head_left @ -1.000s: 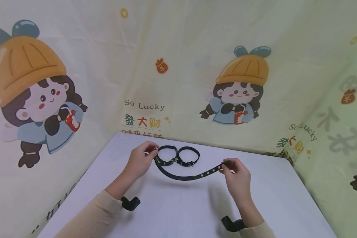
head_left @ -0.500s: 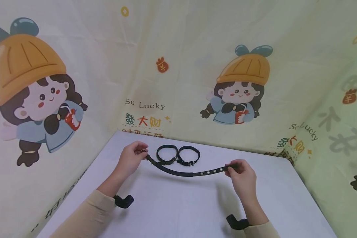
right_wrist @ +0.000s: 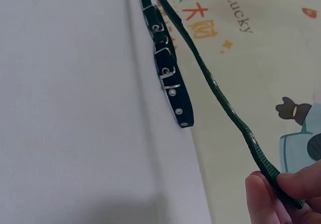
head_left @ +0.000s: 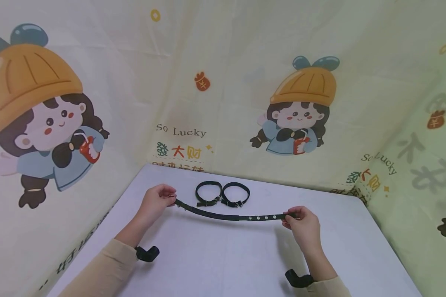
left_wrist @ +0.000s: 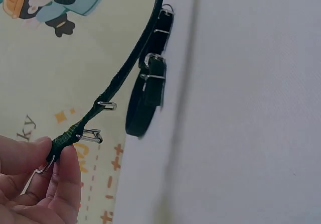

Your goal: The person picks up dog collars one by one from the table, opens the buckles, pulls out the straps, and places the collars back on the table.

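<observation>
A dark collar (head_left: pixel 215 215) is stretched in a shallow sag between my two hands, above the table. My left hand (head_left: pixel 153 209) pinches its hardware end between thumb and fingers; the left wrist view shows a metal ring at the fingers and a buckle (left_wrist: pixel 90 136) just past them. At the other end, my right hand (head_left: pixel 304 226) pinches the tip, near a row of metal eyelets (head_left: pixel 266 217). Behind the strap, two more dark collars, a left one (head_left: pixel 208 203) and a right one (head_left: pixel 233 204), stand fastened into loops, side by side and touching.
The white table (head_left: pixel 223 264) ends at a printed cloth backdrop (head_left: pixel 230 103) behind and at both sides. Each wrist carries a black fitting, the left fitting (head_left: pixel 148 254) and the right fitting (head_left: pixel 298 279).
My hands have moved apart, the left one leftward and the right one rightward, both ending slightly lower. The held collar went from a deep curve to nearly straight. The looped collars stayed put.
</observation>
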The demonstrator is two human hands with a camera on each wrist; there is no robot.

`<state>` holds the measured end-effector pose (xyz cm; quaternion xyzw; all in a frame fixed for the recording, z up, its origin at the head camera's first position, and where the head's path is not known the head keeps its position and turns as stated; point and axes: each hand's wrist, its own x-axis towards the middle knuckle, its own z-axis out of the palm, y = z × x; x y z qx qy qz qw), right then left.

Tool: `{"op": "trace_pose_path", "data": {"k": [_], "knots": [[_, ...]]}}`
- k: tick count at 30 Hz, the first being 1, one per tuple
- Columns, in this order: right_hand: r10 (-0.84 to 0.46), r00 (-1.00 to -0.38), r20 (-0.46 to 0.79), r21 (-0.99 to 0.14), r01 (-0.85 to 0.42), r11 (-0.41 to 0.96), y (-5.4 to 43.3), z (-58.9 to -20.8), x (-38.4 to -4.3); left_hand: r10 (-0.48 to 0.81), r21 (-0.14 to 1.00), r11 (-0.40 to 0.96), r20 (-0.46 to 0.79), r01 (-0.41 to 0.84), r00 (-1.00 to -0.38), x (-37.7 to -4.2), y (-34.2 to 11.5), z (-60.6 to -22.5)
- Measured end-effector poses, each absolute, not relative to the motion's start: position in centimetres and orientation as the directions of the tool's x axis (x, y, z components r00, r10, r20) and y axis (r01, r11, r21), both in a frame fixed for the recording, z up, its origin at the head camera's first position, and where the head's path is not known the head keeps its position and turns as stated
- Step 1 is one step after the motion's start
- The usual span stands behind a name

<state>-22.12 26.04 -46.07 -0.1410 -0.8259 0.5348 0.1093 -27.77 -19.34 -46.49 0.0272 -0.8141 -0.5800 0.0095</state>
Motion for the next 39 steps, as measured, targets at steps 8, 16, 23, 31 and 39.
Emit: {"op": "trace_pose_path", "data": {"k": [8,16,23,31,39], "knots": [[0.309,-0.949,-0.066,-0.934,0.168,0.317,26.5,-47.0,-22.4,-0.059,0.960,0.252,-0.111,-0.123,-0.992,-28.0,-20.0,-47.9],[0.277,-0.949,-0.147,-0.920,0.234,0.313,26.7,-48.2,-22.3,-0.024,0.934,0.294,-0.203,-0.202,-0.979,-27.6,-20.3,-48.5],[0.268,-0.950,-0.161,-0.926,0.239,0.292,27.0,-49.1,-22.4,0.006,0.927,0.304,-0.235,-0.222,-0.972,-27.6,-20.5,-49.2],[0.263,-0.947,-0.184,-0.906,0.267,0.329,27.9,-49.4,-22.6,0.016,0.919,0.327,-0.239,-0.221,-0.971,-27.4,-20.8,-49.2],[0.266,-0.942,-0.206,-0.900,0.289,0.326,28.7,-49.0,-22.3,0.026,0.922,0.314,-0.248,-0.228,-0.968,-27.6,-21.1,-49.2]]}}
